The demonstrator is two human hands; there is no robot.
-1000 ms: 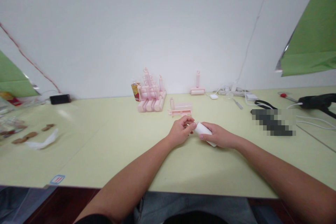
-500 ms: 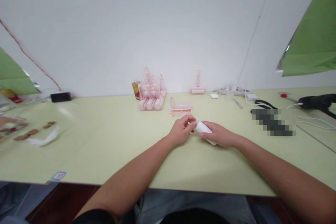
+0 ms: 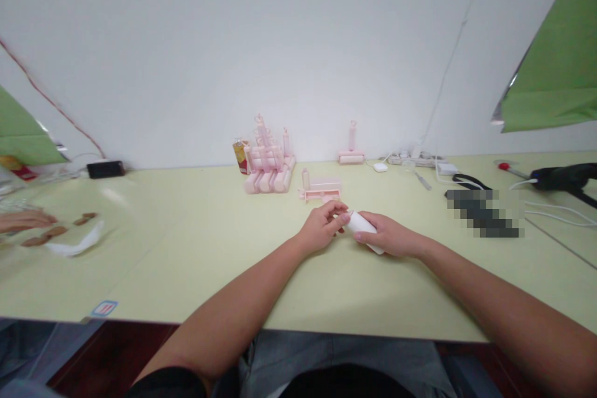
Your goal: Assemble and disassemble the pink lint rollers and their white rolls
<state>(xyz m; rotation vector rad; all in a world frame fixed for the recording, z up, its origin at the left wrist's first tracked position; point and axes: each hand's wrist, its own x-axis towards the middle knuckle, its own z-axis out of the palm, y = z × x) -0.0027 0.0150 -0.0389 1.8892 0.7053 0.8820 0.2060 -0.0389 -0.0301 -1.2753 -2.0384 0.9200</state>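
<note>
My right hand (image 3: 389, 235) is wrapped round a white sticky lint-roller roll (image 3: 364, 225), which it holds slanted just above the table. At the roll's upper left end is my left hand (image 3: 325, 225), thumb and forefinger pinching its edge, where a small pinkish bit shows. Just beyond my hands lies an opened pink lint roller (image 3: 321, 194) with a pale translucent cover (image 3: 326, 183) behind it and a short upright handle (image 3: 305, 178) at its left. The palm side of both hands is hidden.
Several pink lint rollers (image 3: 268, 168) stand grouped near the wall beside a yellow-red drink container (image 3: 241, 157). Another lint roller (image 3: 351, 149) stands to their right. A knife (image 3: 423, 181), cables and a power strip (image 3: 415, 160) lie at right. Another person's hand (image 3: 25, 220) rests far left.
My hands keep the same hold on the roll, with barely any movement. The view has shifted slightly. At far left the other person's hand has come further into sight.
</note>
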